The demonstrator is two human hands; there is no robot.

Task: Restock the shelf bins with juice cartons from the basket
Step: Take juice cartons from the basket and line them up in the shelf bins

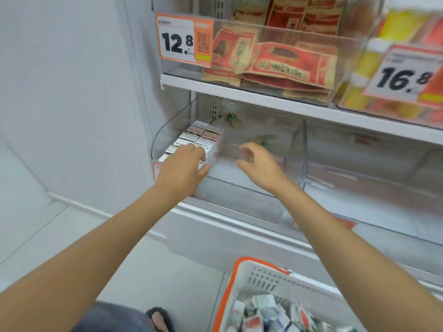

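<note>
Several white juice cartons (201, 137) stand packed in rows at the left end of a clear plastic shelf bin (294, 164) on the lower shelf. My left hand (184, 166) lies on the nearest cartons, fingers over their tops and thumb against the right side of the front carton. To the right, my right hand (259, 161) hovers in the bin with its fingers loosely curled and nothing in it. The white basket with an orange rim (242, 279) stands at the bottom right and holds several loose cartons (266, 315).
The upper shelf (239, 91) carries a clear bin of red and brown snack packets (282, 65) and a bin of yellow and orange bottles (374, 63). Price tags read 12.8 (184, 39) and 16.8 (405, 73). A white wall (72, 92) is on the left. My sandalled foot (159, 318) is on the tiled floor.
</note>
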